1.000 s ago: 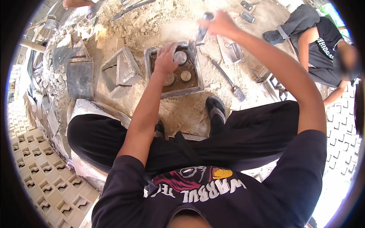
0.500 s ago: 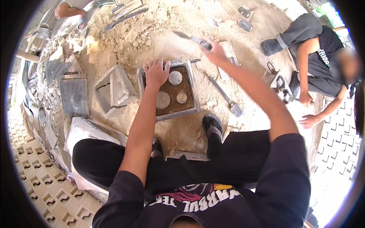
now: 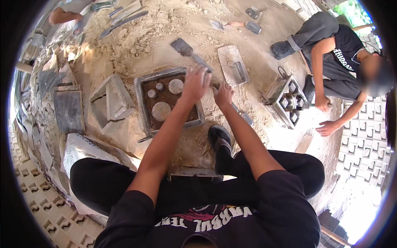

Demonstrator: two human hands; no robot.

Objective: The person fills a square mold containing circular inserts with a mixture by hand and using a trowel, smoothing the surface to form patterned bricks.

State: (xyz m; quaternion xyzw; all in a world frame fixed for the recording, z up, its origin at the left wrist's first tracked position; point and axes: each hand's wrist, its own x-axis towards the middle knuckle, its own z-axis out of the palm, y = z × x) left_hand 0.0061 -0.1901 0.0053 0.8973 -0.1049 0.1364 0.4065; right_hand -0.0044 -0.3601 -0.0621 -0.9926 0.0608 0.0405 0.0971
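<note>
A square metal mould frame lies on the sandy ground, filled with brown sand in which three round grey discs sit. My left hand hovers over the frame's right side with its fingers spread, blurred, holding nothing. My right hand is just right of the frame's rim, closed on the handle end of a trowel. The trowel's blade rests on the sand beyond the frame. A long metal tool lies under my right wrist.
Another person crouches at the right beside a metal mould with several cells. A flat float lies past my hands. Grey slabs and angled concrete pieces sit to the left. Patterned tiles are stacked at the lower left.
My right hand came down from high up with the trowel to the frame's right rim. My left hand slid from the frame's far edge to its right side.
</note>
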